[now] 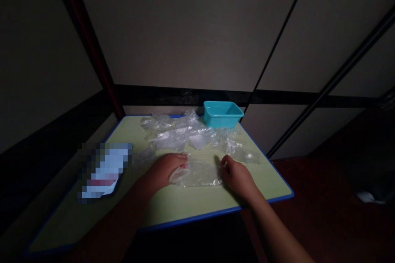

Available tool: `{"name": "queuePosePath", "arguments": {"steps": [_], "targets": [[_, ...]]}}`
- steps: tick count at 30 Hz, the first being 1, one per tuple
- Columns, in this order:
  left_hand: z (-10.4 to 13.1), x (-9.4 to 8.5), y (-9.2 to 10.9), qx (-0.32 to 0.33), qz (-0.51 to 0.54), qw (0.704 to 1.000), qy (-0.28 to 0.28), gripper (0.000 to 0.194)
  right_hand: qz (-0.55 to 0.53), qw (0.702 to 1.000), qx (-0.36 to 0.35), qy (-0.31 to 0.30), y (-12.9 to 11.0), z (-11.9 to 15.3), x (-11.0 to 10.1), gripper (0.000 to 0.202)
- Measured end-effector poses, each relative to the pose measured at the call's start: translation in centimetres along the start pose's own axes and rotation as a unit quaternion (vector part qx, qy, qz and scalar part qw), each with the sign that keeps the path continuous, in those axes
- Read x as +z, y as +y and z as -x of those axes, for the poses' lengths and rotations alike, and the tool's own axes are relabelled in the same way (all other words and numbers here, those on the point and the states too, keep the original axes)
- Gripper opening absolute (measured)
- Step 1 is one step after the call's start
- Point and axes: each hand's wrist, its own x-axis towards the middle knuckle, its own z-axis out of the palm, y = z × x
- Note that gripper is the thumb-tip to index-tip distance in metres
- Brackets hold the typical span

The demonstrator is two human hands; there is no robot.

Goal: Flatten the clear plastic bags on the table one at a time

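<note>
A clear plastic bag (200, 174) lies spread across the near middle of the table between my two hands. My left hand (165, 168) is at its left end, fingers pointing right and drawn together on the plastic; a corner of the bag folds up in front of the hand. At the opposite end my right hand (237, 174) is closed, its fingers curled against the bag's right edge. The fingertips' exact hold on the thin film is hard to see. Just beyond the hands lies a loose heap of crumpled clear plastic bags (173, 137).
A turquoise plastic basket (222, 119) stands at the table's back right corner. To the left lies a phone-like device (108, 170), its screen pixelated. The pale green table (185, 209) has a blue edge, with dark-trimmed panels (185, 28) right behind it.
</note>
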Motion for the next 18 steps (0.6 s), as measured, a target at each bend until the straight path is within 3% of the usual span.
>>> {"name": "queuePosePath", "arguments": {"steps": [4, 11, 14, 18], "targets": [[0.7, 0.4, -1.2, 0.055, 0.034, 0.997, 0.030, 0.037, -0.001, 1.000, -0.001, 0.001, -0.1, 0.0, 0.0, 0.015], [0.4, 0.1, -0.7, 0.053, 0.048, 0.997, 0.030, 0.030, -0.074, 0.997, -0.018, 0.022, 0.7, 0.4, -0.1, 0.017], [0.4, 0.0, -0.5, 0.050, 0.053, 0.997, 0.028, 0.026, -0.100, 0.994, -0.011, 0.047, 1.1, 0.9, -0.5, 0.021], [0.5, 0.0, -0.4, 0.054, 0.048, 0.997, 0.031, 0.028, -0.052, 0.992, -0.028, 0.112, 1.3, 1.9, -0.8, 0.027]]}}
